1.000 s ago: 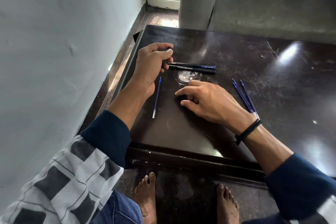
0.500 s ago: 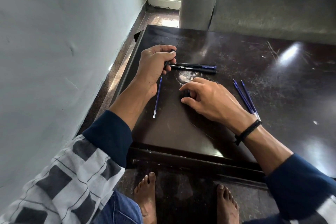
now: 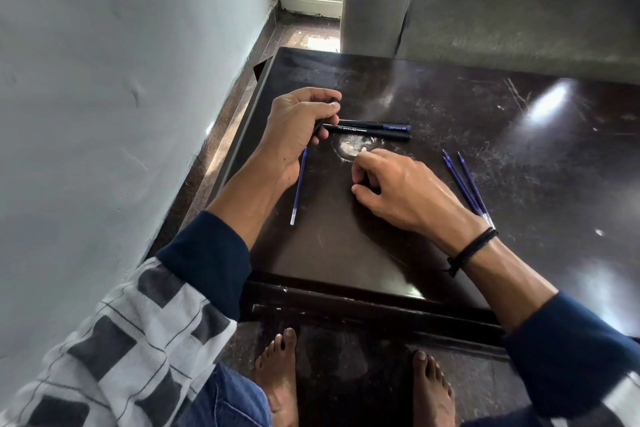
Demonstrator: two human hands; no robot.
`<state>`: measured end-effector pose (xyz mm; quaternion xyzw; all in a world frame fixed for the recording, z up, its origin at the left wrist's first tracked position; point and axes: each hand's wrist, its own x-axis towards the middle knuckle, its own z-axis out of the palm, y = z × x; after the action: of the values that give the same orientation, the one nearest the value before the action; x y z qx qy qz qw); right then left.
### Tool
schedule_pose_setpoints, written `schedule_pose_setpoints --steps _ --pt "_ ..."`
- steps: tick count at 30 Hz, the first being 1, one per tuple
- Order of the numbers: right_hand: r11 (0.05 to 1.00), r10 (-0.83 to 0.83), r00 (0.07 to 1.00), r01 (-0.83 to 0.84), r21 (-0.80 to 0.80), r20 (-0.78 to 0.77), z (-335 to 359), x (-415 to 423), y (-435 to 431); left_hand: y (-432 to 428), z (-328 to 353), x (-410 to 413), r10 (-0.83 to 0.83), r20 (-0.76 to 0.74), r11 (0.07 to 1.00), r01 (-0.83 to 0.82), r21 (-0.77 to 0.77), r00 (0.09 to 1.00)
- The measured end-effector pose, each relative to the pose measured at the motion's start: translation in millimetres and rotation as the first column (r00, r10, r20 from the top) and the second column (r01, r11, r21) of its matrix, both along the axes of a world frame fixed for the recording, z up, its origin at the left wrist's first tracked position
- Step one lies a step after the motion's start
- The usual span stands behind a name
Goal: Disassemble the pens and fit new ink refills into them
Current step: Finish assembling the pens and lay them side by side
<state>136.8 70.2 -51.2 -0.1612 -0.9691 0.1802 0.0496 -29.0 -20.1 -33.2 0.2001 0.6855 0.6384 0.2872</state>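
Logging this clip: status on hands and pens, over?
Left hand grips black pen piece. Right hand curled on table, contents unclear. Two pens lie alongside; nothing blocking.

1. Two pens lie side by side on the counter (image 3: 346, 253), toward its far left part.
2. The far pen (image 3: 367, 123) has a blue part at its right end. On that blue part stands the word "OCTANE" in light letters. A tiny mark comes right after the word, but it is too small to read.
3. The near pen (image 3: 384, 134) is black. On its left half stands "OCTANE" in white letters, and they are upside down from here. A small word beside it looks like "Gel". More tiny white print sits just to the right, too small to read.
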Motion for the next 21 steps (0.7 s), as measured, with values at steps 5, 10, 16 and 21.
schedule_pose_setpoints --steps 5,10,16,21 --pt "1.000 0.010 1.000 -0.010 -0.009 0.011 -0.1 0.9 1.4 -0.8 0.6 -0.6 0.002 -0.010 1.000 -0.002 -0.002 1.000" --pt "0.998 0.025 0.999 -0.023 0.061 -0.036 -1.1 -1.1 -1.9 -0.7 1.2 -1.7 0.009 -0.016 1.000 -0.009 -0.008 1.000" --pt "0.949 0.215 0.976 -0.219 0.227 0.043 -12.5 -3.6 -31.5 0.0 0.9 -1.1 0.016 -0.018 1.000 -0.016 0.000 1.000" --pt "0.902 0.249 0.967 -0.251 0.352 0.053 -18.0 -2.4 -43.9 -0.9 2.0 -1.3 0.020 -0.023 1.000 -0.020 0.001 1.000"
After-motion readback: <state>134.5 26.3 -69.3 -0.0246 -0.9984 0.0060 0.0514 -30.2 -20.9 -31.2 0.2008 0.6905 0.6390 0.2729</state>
